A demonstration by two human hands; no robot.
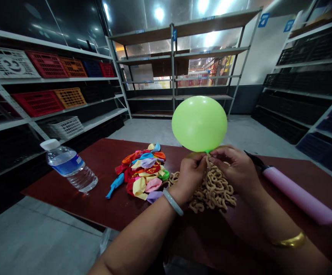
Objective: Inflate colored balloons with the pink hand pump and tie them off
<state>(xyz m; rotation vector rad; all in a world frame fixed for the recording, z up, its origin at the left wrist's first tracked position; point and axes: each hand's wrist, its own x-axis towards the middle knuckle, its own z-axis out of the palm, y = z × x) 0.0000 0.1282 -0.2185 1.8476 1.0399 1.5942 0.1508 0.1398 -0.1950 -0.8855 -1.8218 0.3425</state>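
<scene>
An inflated light-green balloon (199,123) stands upright above my two hands, its neck pointing down between them. My left hand (191,172) pinches at the neck from the left, and a tan rubber band seems to lie between the fingers. From the right, my right hand (234,164) closes its thumb and fingertips on the same neck. Just below and behind the hands lies a heap of tan rubber bands (214,191). Left of it is a pile of limp coloured balloons (143,172). The exact fingertip contact is partly hidden.
A water bottle (70,166) stands on the left of the dark red table (97,206). On the right lies a pink hand pump (300,194) with a black end. Shelves with crates (45,102) line the left; a metal rack (173,61) stands behind.
</scene>
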